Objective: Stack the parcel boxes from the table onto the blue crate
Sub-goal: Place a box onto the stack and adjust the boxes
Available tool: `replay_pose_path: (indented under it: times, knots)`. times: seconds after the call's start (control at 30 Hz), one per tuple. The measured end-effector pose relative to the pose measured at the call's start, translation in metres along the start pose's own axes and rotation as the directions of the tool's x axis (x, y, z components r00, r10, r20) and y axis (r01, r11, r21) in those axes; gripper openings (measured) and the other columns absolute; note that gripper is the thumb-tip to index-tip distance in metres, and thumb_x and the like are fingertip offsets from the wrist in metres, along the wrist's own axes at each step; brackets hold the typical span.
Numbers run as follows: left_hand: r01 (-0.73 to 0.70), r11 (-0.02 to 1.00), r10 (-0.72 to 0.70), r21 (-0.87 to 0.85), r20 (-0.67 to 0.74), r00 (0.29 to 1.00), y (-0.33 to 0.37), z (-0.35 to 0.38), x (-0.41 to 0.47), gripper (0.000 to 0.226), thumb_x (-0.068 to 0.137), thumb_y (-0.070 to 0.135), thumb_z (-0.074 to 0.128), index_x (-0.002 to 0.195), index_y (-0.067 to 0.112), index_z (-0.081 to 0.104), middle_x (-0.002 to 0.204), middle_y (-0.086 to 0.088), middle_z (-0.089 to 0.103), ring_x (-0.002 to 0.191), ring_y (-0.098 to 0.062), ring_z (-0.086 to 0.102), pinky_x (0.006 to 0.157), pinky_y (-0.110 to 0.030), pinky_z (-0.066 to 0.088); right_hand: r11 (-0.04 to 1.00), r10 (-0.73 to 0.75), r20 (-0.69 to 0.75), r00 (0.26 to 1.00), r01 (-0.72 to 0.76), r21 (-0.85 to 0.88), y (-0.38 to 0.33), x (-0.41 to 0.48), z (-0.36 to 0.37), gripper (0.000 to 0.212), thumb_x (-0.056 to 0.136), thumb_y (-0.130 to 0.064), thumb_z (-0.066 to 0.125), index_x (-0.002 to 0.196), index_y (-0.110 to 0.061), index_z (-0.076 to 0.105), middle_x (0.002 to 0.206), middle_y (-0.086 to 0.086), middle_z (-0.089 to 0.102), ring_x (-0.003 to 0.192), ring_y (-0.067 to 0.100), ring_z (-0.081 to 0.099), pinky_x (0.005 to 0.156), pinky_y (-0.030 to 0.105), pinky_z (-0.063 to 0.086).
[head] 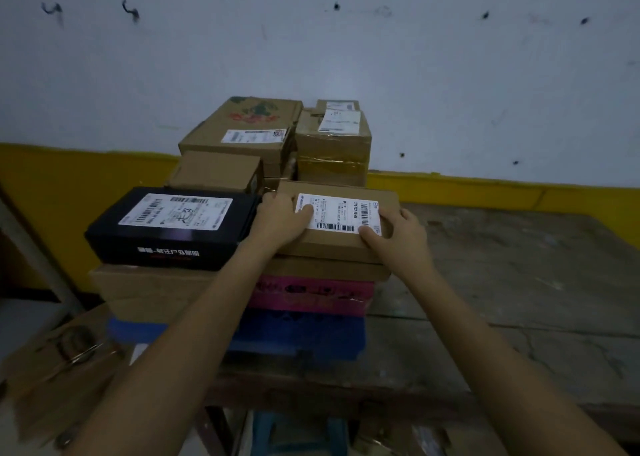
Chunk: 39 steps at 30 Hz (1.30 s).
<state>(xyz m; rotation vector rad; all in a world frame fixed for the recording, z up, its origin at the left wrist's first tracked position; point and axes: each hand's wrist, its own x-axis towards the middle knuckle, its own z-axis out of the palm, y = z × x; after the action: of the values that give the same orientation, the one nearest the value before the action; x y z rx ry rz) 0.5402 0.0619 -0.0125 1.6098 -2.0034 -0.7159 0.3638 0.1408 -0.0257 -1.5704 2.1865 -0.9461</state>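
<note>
Right now I have both hands on 1 flat brown parcel box [341,227] (white shipping label up) atop the stack over the blue crate [298,334]. My left hand [282,221] clasps its left end, my right hand [398,235] its near right corner, thumbs on top. A black box [173,228] sits just beside it; the wooden table [519,282] lies to the right.
</note>
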Motion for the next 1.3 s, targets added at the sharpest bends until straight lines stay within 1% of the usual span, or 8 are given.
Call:
replay_pose_path:
  times: [0.1, 0.3, 0.43, 0.53, 0.6, 0.7, 0.83, 1.3]
  knots:
    - [0.005, 0.998, -0.007, 0.058, 0.032, 0.999, 0.002, 0.003, -0.001, 0.044, 0.092, 0.036, 0.05, 0.126, 0.009, 0.052, 0.12, -0.026, 0.053, 0.108, -0.04, 0.052, 0.087, -0.044, 0.047, 1.0, -0.001, 0.018, 1.0, 0.001, -0.01, 0.0, 0.0, -0.001, 0.052, 0.089, -0.039, 0.058, 0.138, -0.023, 0.047, 0.149, 0.014, 0.032, 0.139, 0.03, 0.024, 0.11, 0.039, 0.025]
    - [-0.048, 0.972, 0.04, 0.23, 0.037, 0.999, 0.013, 0.005, -0.01, 0.039, 0.095, 0.03, 0.048, 0.122, 0.002, 0.051, 0.151, -0.025, 0.019, 0.14, -0.038, 0.019, 0.108, -0.043, 0.029, 1.0, 0.019, 0.04, 0.999, -0.018, -0.018, 0.002, 0.001, 0.001, 0.052, 0.09, -0.041, 0.056, 0.138, -0.025, 0.045, 0.151, 0.011, 0.029, 0.138, 0.031, 0.024, 0.11, 0.037, 0.026]
    - [-0.112, 0.967, 0.164, 0.228, -0.219, 0.962, 0.014, -0.026, -0.021, 0.044, 0.093, 0.033, 0.05, 0.133, 0.012, 0.05, 0.147, -0.015, 0.035, 0.136, -0.03, 0.033, 0.108, -0.043, 0.032, 0.997, 0.042, 0.064, 0.997, -0.046, 0.067, 0.005, 0.005, 0.001, 0.062, 0.088, -0.042, 0.059, 0.141, -0.02, 0.039, 0.147, 0.012, 0.032, 0.134, 0.028, 0.035, 0.106, 0.038, 0.033]
    - [0.036, 0.947, 0.09, 0.319, -0.373, 0.923, -0.017, -0.062, -0.016, 0.045, 0.093, 0.039, 0.047, 0.128, 0.012, 0.055, 0.136, -0.018, 0.047, 0.127, -0.034, 0.04, 0.103, -0.044, 0.034, 0.995, 0.043, 0.089, 0.995, -0.05, 0.082, 0.005, 0.007, 0.002, 0.066, 0.088, -0.043, 0.06, 0.144, -0.018, 0.035, 0.144, 0.011, 0.037, 0.124, 0.026, 0.046, 0.097, 0.037, 0.041]
    - [0.191, 0.921, -0.074, 0.34, -0.329, 0.941, -0.048, -0.078, -0.01, 0.054, 0.091, 0.051, 0.043, 0.134, 0.019, 0.049, 0.145, -0.016, 0.039, 0.133, -0.036, 0.034, 0.108, -0.05, 0.03, 0.996, 0.034, 0.09, 0.995, -0.042, 0.08, 0.003, 0.007, 0.004, 0.066, 0.088, -0.043, 0.059, 0.144, -0.018, 0.033, 0.144, 0.012, 0.038, 0.121, 0.026, 0.048, 0.094, 0.036, 0.042]
    - [0.237, 0.893, -0.166, 0.382, -0.21, 0.963, -0.074, -0.078, -0.008, 0.059, 0.09, 0.059, 0.037, 0.139, 0.026, 0.042, 0.152, -0.013, 0.029, 0.138, -0.036, 0.026, 0.113, -0.052, 0.022, 0.997, 0.027, 0.076, 0.997, -0.033, 0.076, -0.001, 0.007, 0.009, 0.066, 0.089, -0.043, 0.058, 0.144, -0.018, 0.033, 0.142, 0.012, 0.039, 0.12, 0.026, 0.049, 0.092, 0.036, 0.043]
    - [0.235, 0.879, -0.171, 0.414, -0.186, 0.968, -0.071, -0.072, -0.011, 0.059, 0.094, 0.056, 0.031, 0.145, 0.027, 0.031, 0.155, -0.014, 0.022, 0.143, -0.037, 0.015, 0.116, -0.051, 0.013, 0.998, 0.03, 0.074, 0.997, -0.033, 0.051, -0.004, 0.009, 0.013, 0.067, 0.088, -0.045, 0.057, 0.145, -0.018, 0.033, 0.142, 0.012, 0.041, 0.12, 0.027, 0.049, 0.091, 0.037, 0.044]
    - [0.243, 0.881, -0.167, 0.405, -0.213, 0.963, -0.073, -0.066, -0.007, 0.055, 0.096, 0.051, 0.029, 0.144, 0.026, 0.032, 0.155, -0.015, 0.02, 0.144, -0.038, 0.011, 0.116, -0.053, 0.008, 0.999, 0.037, 0.102, 0.994, -0.039, 0.012, -0.006, 0.019, 0.018, 0.068, 0.09, -0.048, 0.052, 0.147, -0.019, 0.027, 0.145, 0.011, 0.039, 0.124, 0.028, 0.047, 0.096, 0.04, 0.041]
